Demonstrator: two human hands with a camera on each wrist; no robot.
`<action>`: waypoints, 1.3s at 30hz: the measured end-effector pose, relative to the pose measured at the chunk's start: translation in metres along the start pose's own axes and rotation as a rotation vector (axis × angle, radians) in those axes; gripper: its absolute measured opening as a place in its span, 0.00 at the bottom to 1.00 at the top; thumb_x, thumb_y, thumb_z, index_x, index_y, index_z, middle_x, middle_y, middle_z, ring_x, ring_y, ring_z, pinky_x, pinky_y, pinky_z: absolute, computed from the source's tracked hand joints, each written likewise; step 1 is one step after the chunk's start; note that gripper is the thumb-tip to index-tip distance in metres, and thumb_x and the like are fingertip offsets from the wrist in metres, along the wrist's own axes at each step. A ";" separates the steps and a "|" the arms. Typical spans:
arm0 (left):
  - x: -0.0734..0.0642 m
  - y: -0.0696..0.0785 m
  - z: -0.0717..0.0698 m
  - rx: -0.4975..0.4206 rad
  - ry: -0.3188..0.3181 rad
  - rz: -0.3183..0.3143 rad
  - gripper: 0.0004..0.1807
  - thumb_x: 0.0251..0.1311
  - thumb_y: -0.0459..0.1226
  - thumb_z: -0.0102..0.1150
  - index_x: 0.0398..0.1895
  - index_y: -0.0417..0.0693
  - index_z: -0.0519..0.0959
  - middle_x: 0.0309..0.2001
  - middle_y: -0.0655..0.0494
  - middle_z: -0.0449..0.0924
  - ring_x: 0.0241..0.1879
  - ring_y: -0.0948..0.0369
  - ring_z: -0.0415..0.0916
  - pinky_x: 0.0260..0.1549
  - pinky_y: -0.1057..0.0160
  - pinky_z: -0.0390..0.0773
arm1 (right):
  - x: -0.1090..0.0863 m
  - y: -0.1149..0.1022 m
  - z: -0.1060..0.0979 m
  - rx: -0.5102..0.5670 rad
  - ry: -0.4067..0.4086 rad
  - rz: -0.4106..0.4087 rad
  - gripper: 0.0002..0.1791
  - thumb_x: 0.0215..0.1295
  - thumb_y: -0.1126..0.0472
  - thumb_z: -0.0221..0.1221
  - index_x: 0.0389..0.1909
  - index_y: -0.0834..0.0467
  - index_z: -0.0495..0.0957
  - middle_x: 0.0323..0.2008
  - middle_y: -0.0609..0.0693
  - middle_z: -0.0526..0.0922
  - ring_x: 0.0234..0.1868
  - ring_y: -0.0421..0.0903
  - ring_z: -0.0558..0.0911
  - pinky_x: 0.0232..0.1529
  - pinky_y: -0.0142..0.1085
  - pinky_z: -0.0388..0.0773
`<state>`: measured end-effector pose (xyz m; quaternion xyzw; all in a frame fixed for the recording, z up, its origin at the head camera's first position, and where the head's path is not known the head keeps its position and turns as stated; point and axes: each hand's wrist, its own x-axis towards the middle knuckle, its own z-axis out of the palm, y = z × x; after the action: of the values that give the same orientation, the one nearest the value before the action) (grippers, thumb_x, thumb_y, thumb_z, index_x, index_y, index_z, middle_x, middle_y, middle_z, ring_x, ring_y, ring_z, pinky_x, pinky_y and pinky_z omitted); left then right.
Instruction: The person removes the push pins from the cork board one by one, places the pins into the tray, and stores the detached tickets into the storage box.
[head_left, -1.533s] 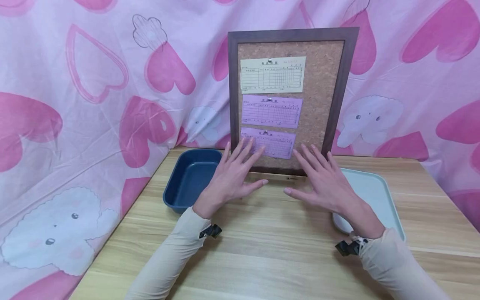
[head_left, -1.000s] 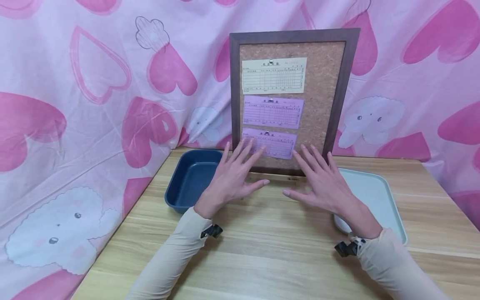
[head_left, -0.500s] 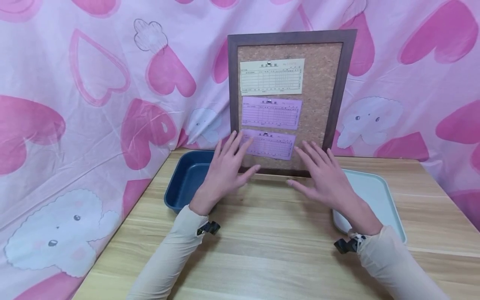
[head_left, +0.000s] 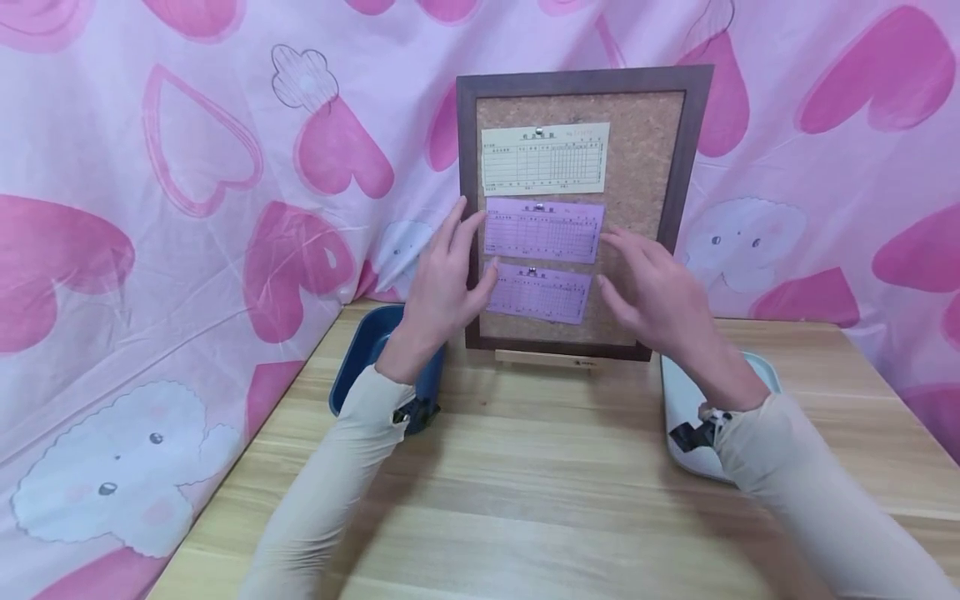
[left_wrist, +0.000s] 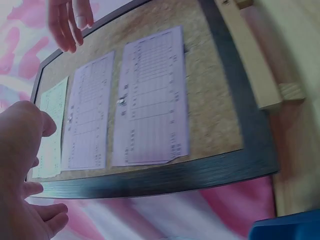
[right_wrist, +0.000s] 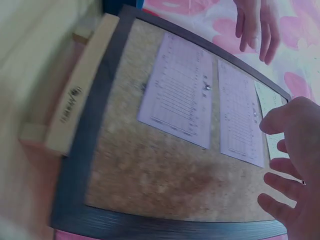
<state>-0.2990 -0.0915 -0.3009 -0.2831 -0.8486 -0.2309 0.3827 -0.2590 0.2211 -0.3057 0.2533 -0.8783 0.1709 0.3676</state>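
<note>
Hovering: my left hand (head_left: 446,279) and right hand (head_left: 667,292), both relaxed, by the board (head_left: 645,158).
Slips (head_left: 543,229): three, pinned towards the left.

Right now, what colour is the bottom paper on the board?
The bottom paper is light purple; the head view shows it best.

Soft light, faint glare on the table (head_left: 525,500); wrist views hazy
</note>
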 end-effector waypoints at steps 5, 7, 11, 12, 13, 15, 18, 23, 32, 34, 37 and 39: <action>0.019 -0.002 -0.003 -0.018 0.018 -0.029 0.34 0.72 0.45 0.64 0.77 0.43 0.70 0.83 0.40 0.62 0.75 0.43 0.73 0.73 0.40 0.74 | 0.024 0.001 -0.010 -0.028 -0.003 -0.028 0.30 0.71 0.60 0.66 0.73 0.59 0.75 0.68 0.62 0.83 0.69 0.63 0.80 0.66 0.61 0.80; 0.026 -0.003 -0.003 -0.027 0.017 -0.041 0.34 0.73 0.45 0.63 0.77 0.43 0.70 0.83 0.40 0.62 0.74 0.43 0.75 0.72 0.43 0.76 | 0.033 0.001 -0.014 -0.043 -0.005 -0.038 0.30 0.72 0.61 0.66 0.73 0.59 0.75 0.67 0.62 0.83 0.68 0.63 0.81 0.65 0.61 0.80; 0.038 -0.005 -0.004 -0.043 0.023 -0.058 0.32 0.74 0.44 0.61 0.77 0.42 0.70 0.83 0.41 0.63 0.72 0.44 0.76 0.71 0.48 0.78 | 0.049 0.002 -0.020 -0.065 0.002 -0.055 0.28 0.72 0.63 0.64 0.72 0.59 0.77 0.63 0.62 0.85 0.65 0.63 0.82 0.61 0.60 0.83; 0.041 -0.005 -0.004 -0.045 0.023 -0.063 0.32 0.74 0.44 0.61 0.77 0.43 0.70 0.83 0.41 0.62 0.70 0.45 0.77 0.70 0.49 0.79 | 0.053 0.001 -0.021 -0.069 0.005 -0.058 0.27 0.72 0.63 0.64 0.72 0.58 0.77 0.63 0.62 0.86 0.64 0.63 0.82 0.60 0.60 0.83; 0.044 -0.005 -0.004 -0.049 0.024 -0.068 0.32 0.74 0.43 0.61 0.77 0.43 0.70 0.83 0.41 0.62 0.66 0.45 0.81 0.66 0.50 0.82 | 0.057 0.001 -0.022 -0.072 0.006 -0.061 0.27 0.72 0.64 0.64 0.71 0.58 0.77 0.62 0.62 0.86 0.63 0.62 0.83 0.58 0.59 0.84; 0.048 -0.006 -0.005 -0.056 0.028 -0.078 0.31 0.73 0.43 0.61 0.76 0.43 0.70 0.83 0.41 0.62 0.62 0.46 0.83 0.61 0.52 0.84 | 0.065 -0.001 -0.023 -0.077 0.006 -0.056 0.26 0.73 0.64 0.63 0.70 0.58 0.78 0.61 0.61 0.87 0.62 0.62 0.84 0.56 0.58 0.85; 0.056 -0.006 -0.006 -0.072 0.030 -0.099 0.31 0.73 0.42 0.61 0.76 0.43 0.70 0.83 0.41 0.62 0.64 0.48 0.81 0.63 0.54 0.83 | 0.078 -0.004 -0.023 -0.084 0.007 -0.034 0.24 0.73 0.63 0.62 0.69 0.59 0.78 0.57 0.60 0.88 0.58 0.60 0.84 0.50 0.57 0.85; 0.068 -0.006 -0.005 -0.108 0.045 -0.129 0.31 0.73 0.41 0.62 0.76 0.44 0.71 0.83 0.44 0.61 0.79 0.52 0.68 0.78 0.59 0.69 | 0.098 -0.012 -0.019 -0.072 0.003 0.018 0.23 0.76 0.61 0.60 0.69 0.58 0.78 0.52 0.58 0.87 0.54 0.58 0.84 0.45 0.56 0.85; 0.088 -0.007 0.002 -0.109 0.069 -0.190 0.32 0.72 0.44 0.63 0.76 0.47 0.70 0.86 0.43 0.54 0.81 0.52 0.65 0.76 0.60 0.70 | 0.123 -0.023 -0.001 0.001 -0.013 0.056 0.21 0.76 0.59 0.62 0.66 0.59 0.80 0.53 0.57 0.87 0.56 0.56 0.83 0.56 0.53 0.83; 0.093 -0.007 0.003 -0.115 0.073 -0.198 0.34 0.72 0.44 0.63 0.78 0.47 0.69 0.85 0.42 0.54 0.82 0.51 0.63 0.78 0.61 0.68 | 0.129 -0.025 0.001 0.009 -0.022 0.070 0.21 0.77 0.57 0.62 0.66 0.58 0.80 0.52 0.56 0.86 0.54 0.55 0.83 0.53 0.52 0.82; 0.098 -0.007 0.004 -0.121 0.069 -0.211 0.36 0.72 0.45 0.62 0.81 0.48 0.67 0.86 0.42 0.53 0.81 0.50 0.64 0.78 0.61 0.67 | 0.136 -0.027 0.003 0.002 -0.056 0.119 0.22 0.78 0.55 0.61 0.69 0.56 0.79 0.53 0.54 0.85 0.51 0.53 0.82 0.49 0.50 0.81; 0.101 -0.007 0.005 -0.129 0.064 -0.219 0.37 0.71 0.45 0.62 0.82 0.50 0.66 0.86 0.42 0.52 0.81 0.50 0.65 0.78 0.60 0.68 | 0.142 -0.028 0.003 0.006 -0.084 0.156 0.24 0.79 0.55 0.60 0.71 0.56 0.77 0.54 0.54 0.85 0.50 0.52 0.81 0.48 0.49 0.79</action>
<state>-0.3616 -0.0630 -0.2264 -0.2051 -0.8453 -0.3341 0.3630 -0.3300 0.1513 -0.2009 0.1923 -0.9094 0.1911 0.3154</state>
